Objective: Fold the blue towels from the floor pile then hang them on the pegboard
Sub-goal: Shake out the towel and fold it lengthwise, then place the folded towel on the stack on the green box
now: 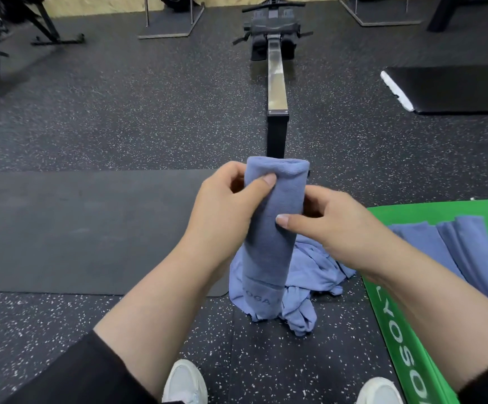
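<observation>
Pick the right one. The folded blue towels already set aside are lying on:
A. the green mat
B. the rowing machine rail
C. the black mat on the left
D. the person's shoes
A: the folded towels lie flat on the green mat at right, apart from the crumpled pile on the floor.

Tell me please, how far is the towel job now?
Done: some folded towels lie on the green mat. In hand: the left hand and right hand both grip a folded blue towel, held upright. Left: the crumpled pile on the floor still needs folding. No pegboard shows in this view, so hanging seems not begun.
</observation>
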Motion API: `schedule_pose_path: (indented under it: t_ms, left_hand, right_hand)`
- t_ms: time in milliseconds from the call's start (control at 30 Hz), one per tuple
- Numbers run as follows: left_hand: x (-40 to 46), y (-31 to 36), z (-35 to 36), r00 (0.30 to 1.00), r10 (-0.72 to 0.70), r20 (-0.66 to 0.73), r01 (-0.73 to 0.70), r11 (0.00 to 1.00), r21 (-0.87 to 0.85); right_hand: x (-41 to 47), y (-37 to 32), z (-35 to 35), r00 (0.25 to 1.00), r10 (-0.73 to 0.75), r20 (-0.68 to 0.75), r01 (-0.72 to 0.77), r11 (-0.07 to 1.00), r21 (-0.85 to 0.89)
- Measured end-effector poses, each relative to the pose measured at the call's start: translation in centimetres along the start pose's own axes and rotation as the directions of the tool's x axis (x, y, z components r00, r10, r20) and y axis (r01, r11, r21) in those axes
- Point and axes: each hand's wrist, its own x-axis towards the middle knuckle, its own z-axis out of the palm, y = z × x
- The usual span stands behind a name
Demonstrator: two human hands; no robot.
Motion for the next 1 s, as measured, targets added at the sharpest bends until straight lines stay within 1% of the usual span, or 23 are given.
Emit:
schedule_pose_path:
  t_ms: [33, 100, 167, 267, 333, 400, 467, 567, 633, 700, 733, 867, 1000]
  left_hand:
    - [0.0, 0.0, -0.1, 1.000, -0.025, 0.014, 0.025, 0.998, -0.055]
    - [0.0, -0.2, -0.3, 0.992, -0.090, 0.090, 0.103, 0.984, -0.142]
    - [-0.1, -0.3, -0.1, 0.981, -0.126, 0.148, 0.154, 0.967, -0.202]
    - [0.1, -0.2, 0.0, 0.993, -0.095, 0.073, 0.112, 0.953, -0.282]
    - [0.4, 0.2, 0.0, 0.996, -0.079, 0.032, 0.086, 0.930, -0.358]
    - [0.8, 0.5, -0.1, 0.997, -0.081, 0.006, 0.076, 0.909, -0.411]
    - [1.2, 0.6, -0.2, 0.996, -0.087, -0.030, 0.065, 0.896, -0.439]
    - [1.7, 0.8, -0.4, 0.989, -0.119, -0.091, 0.061, 0.874, -0.482]
    - [2.0, 0.7, -0.6, 0.984, -0.169, -0.049, 0.122, 0.857, -0.500]
    - [2.1, 0.4, -0.6, 0.974, -0.226, 0.032, 0.214, 0.856, -0.470]
    - [2.1, 0.3, -0.5, 0.969, -0.242, 0.044, 0.235, 0.856, -0.460]
    - [2.2, 0.5, -0.5, 0.966, -0.257, -0.008, 0.218, 0.833, -0.508]
    - [2.2, 1.0, 0.1, 0.968, -0.249, -0.028, 0.201, 0.838, -0.507]
  right_hand:
    - [-0.1, 0.0, 0.1, 1.000, -0.004, 0.016, 0.005, 1.000, -0.020]
    - [-0.2, -0.2, 0.3, 1.000, -0.015, 0.027, 0.015, 1.000, -0.011]
    - [0.0, -0.2, 0.4, 1.000, -0.024, 0.000, 0.024, 1.000, -0.019]
    - [0.3, 0.3, 0.6, 0.998, -0.012, -0.058, 0.011, 1.000, -0.004]
    - [0.3, 0.7, 0.7, 0.999, 0.035, -0.026, -0.036, 0.999, -0.024]
    - [0.1, 1.0, 0.7, 0.996, 0.075, 0.039, -0.071, 0.992, -0.106]
    - [-0.1, 1.3, 0.7, 0.993, 0.098, 0.064, -0.085, 0.978, -0.190]
    - [-0.4, 1.3, 0.8, 0.993, 0.098, 0.063, -0.083, 0.973, -0.214]
    - [-0.6, 1.2, 0.9, 0.995, 0.091, 0.051, -0.078, 0.974, -0.213]
    - [-0.8, 1.3, 0.9, 0.995, 0.093, 0.043, -0.082, 0.974, -0.211]
    - [-1.0, 1.3, 0.9, 0.995, 0.097, 0.037, -0.087, 0.974, -0.211]
    - [-2.0, 1.6, 0.4, 0.988, 0.137, 0.070, -0.125, 0.980, -0.158]
    - [-4.1, 1.7, -0.8, 0.977, 0.185, 0.109, -0.161, 0.967, -0.197]
